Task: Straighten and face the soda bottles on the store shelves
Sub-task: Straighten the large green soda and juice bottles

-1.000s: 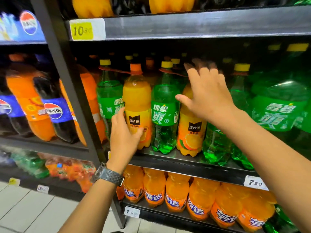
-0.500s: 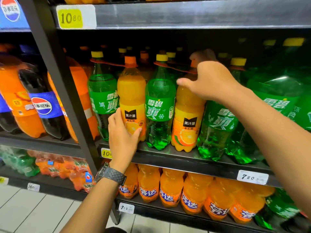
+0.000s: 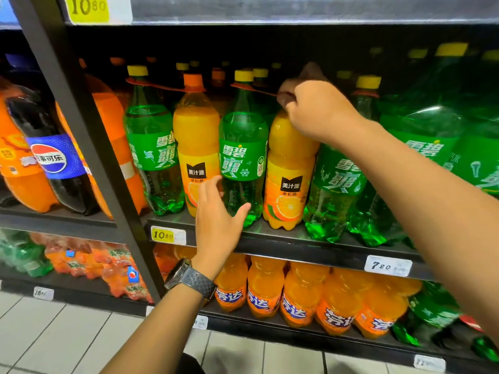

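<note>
Orange bottle [image 3: 290, 168] stands upright, label forward, right hand [image 3: 316, 109] gripping its neck.

On the middle shelf [image 3: 297, 245], a green Sprite bottle [image 3: 152, 147], an orange juice bottle [image 3: 195, 136], a second Sprite bottle [image 3: 243, 147] and a second orange juice bottle [image 3: 290, 163] are standing upright side by side, labels facing outward.

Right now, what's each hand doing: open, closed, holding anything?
Left hand: open, holding nothing.
Right hand: gripping the neck of an orange bottle.
</note>
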Demonstrator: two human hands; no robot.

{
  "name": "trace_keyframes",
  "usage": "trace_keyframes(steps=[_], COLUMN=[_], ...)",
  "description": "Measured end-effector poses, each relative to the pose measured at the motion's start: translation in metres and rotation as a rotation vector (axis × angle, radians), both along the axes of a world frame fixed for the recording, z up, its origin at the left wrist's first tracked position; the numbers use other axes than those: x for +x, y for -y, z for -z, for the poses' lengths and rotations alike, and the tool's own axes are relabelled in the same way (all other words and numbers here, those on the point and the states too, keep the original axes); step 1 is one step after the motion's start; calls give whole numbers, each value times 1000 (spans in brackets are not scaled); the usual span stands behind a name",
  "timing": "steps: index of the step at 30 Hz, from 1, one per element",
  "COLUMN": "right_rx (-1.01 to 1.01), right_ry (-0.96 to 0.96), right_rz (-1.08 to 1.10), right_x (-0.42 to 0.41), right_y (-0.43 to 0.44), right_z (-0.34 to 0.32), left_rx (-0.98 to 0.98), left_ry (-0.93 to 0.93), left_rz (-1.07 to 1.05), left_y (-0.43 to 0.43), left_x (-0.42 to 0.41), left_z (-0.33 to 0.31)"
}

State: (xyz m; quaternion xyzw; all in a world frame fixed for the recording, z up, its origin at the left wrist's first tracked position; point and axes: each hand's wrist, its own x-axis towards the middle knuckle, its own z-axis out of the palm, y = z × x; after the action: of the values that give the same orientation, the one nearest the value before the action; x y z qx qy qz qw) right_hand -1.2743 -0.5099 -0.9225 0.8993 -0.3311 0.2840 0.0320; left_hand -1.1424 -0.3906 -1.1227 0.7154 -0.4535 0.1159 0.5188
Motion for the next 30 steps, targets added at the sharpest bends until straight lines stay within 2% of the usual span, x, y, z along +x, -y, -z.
trace_keyframes(steps=[8, 10, 14, 17, 19, 22, 27, 30], right_rx=[33, -18, -229, -334, -309, -62, 469, 818], right_ry=[-125, -132, 62, 179, 212, 132, -9, 30], right_rz=[33, 52, 70, -105, -200, -195, 47, 244], right_x=[-3, -9, -35, -65, -86, -108, -123, -131], right_y=[0, -2, -19, -42, -57, -74, -82, -75], right_z=[-1, -1, 0, 26, 64, 148, 288, 350], left_rx=[-4, -20, -70, -126, -77, 129, 568, 656], left_ry=[12, 0, -19, 46, 102, 129, -212, -365], left_rz=[-18, -10, 15, 42, 114, 205, 212, 233], left_y=[0, 1, 0, -17, -34, -60, -72, -68], left_x=[-2, -3, -2, -2, -2, 5, 10, 3], left_z=[3, 5, 3, 16, 37, 87, 173, 208])
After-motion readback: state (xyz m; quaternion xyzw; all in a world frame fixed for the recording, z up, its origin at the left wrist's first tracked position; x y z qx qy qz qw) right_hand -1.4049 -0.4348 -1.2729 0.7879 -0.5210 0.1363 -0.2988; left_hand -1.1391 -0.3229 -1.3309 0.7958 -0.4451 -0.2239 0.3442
